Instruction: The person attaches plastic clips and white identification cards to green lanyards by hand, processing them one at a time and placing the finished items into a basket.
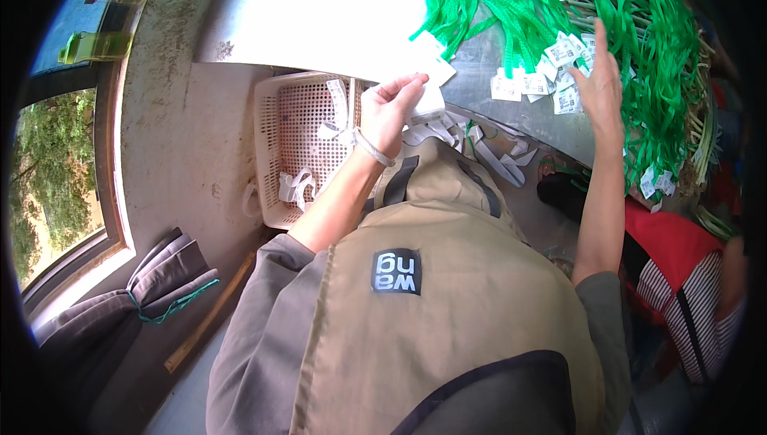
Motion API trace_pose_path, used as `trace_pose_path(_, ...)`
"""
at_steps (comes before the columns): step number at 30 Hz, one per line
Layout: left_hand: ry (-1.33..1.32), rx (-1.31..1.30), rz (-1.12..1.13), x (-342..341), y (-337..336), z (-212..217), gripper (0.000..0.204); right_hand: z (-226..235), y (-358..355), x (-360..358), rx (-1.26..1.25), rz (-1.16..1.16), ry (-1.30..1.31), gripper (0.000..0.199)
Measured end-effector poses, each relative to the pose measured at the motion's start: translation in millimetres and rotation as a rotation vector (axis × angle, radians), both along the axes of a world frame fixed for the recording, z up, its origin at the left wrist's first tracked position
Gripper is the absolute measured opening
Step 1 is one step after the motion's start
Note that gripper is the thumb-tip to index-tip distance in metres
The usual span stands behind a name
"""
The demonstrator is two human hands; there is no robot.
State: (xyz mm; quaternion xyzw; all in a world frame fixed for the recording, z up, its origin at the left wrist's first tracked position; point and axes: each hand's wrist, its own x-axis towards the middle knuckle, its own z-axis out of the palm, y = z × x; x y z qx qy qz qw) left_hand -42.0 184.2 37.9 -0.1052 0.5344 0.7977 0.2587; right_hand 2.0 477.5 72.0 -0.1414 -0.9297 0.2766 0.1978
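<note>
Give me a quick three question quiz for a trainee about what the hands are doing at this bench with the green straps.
1. True or false: the left hand holds a small stack of white tags.
2. What is the right hand reaching into? A) the white perforated basket B) the pile of green straps with white tags C) the grey curtain
3. Fill in: the left wrist wears a pale ____.

Key: 1 true; 2 B; 3 band.
</note>
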Motion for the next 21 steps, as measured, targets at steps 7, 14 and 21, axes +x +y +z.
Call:
trace_pose_path(7, -0.08, -0.021, -0.07, 2, 0, 14, 0.02, -1, -128, 24, -0.656, 0.438, -0.14, 0.018)
trace_pose_path(14, -0.049, -0.079, -0.036, -6, -3, 6, 0.021, -11, -153, 23, -0.676, 0.331, -0.105, 0.01)
trace_pose_path(21, -0.22, -0.125, 0.088, -26, -25, -20, 0.034, -32, -158, 21, -1.333, 0.128, -0.168, 0.007)
